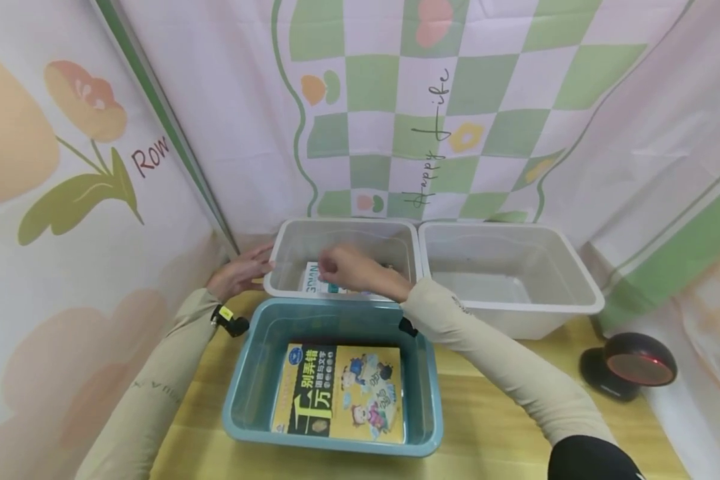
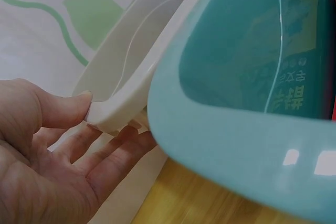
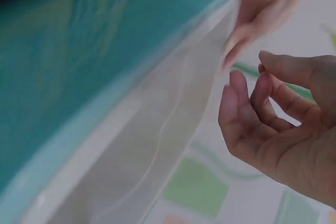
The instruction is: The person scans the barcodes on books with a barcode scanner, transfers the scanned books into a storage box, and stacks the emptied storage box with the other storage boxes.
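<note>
My left hand [image 1: 243, 272] is at the left end of a whitish plastic bin [image 1: 348, 223]. In the left wrist view, the thumb presses on top of that bin's rim [image 2: 118, 106] while the fingers lie under it. Over the same bin hovers my right hand [image 1: 360, 270], slightly blurred. The right wrist view shows its fingers [image 3: 236, 111] loosely bent, with nothing held in them. A white book or box with printed letters [image 1: 311, 275] lies inside the bin, partly hidden by the right hand.
In front stands a teal bin [image 1: 330, 445] with a yellow and black book [image 1: 336, 393] inside. A second whitish bin [image 1: 510, 307] adjoins on the right. A black round device [image 1: 639, 360] sits on the wooden table [image 1: 486, 427]. Printed curtains [image 1: 372, 93] hang behind and beside.
</note>
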Demonstrator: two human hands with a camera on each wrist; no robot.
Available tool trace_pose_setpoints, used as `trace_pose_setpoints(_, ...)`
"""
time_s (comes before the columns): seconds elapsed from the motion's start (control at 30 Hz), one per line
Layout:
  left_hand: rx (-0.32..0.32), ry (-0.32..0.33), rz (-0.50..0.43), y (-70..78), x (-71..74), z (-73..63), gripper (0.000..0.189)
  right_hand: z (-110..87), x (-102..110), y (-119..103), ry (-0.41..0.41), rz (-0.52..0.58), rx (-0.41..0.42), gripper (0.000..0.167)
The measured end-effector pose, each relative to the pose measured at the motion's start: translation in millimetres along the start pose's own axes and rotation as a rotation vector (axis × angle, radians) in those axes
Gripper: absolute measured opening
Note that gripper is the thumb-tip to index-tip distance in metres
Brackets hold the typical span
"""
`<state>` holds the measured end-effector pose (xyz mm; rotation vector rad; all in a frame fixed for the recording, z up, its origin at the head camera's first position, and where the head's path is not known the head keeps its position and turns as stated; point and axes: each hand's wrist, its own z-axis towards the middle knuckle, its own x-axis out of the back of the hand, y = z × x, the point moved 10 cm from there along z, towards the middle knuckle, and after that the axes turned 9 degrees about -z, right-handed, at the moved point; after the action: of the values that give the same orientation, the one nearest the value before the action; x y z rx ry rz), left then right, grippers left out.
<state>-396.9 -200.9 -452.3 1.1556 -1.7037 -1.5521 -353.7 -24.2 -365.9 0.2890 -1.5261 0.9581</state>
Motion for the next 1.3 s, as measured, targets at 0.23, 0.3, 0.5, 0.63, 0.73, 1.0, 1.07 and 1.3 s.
trace_pose_setpoints(0.23, 0.028, 0.026, 0.005, 0.4, 2.5, 1.2, 0.069, -6.7, -43.8, -44.1, -0.449, 0.233, 0.093, 0.009)
trace_pose_setpoints(0.3, 0.032, 0.024, 0.004, -0.6, 3.6, 2.7, 0.069, -11.7, -60.4, -48.6, -0.59, 0.232, 0.09, 0.013)
trace_pose_setpoints(0.5, 0.05, 0.039, 0.008, -4.6, 8.4, 6.6, 0.07, -13.7, -100.1, -48.0, -0.721, 0.032, 0.098, 0.034)
trace_pose_setpoints(0.63, 0.071, 0.066, 0.01, -2.5, 4.0, 7.1, 0.068, -14.2, -124.3, -25.8, -0.746, -0.029, -0.084, 0.046)
trace_pose_setpoints(0.73, 0.064, 0.069, 0.018, -1.8, 4.0, 6.5, 0.067, -20.1, -147.6, -6.2, -0.801, -0.034, -0.277, 0.042)
trace_pose_setpoints(1.0, 0.039, 0.05, 0.003, -2.8, 3.2, 2.0, 0.067, -30.0, -182.9, -2.8, -0.768, -0.261, -0.302, 0.015)
trace_pose_setpoints(1.07, 0.039, 0.054, 0.002, -2.5, 3.8, 1.1, 0.067, -31.1, -184.8, -8.0, -0.738, -0.329, -0.252, 0.014)
trace_pose_setpoints(1.3, 0.055, 0.072, 0.01, -3.3, 5.4, 0.7, 0.068, -33.6, -187.3, -7.6, -0.727, -0.352, -0.228, 0.012)
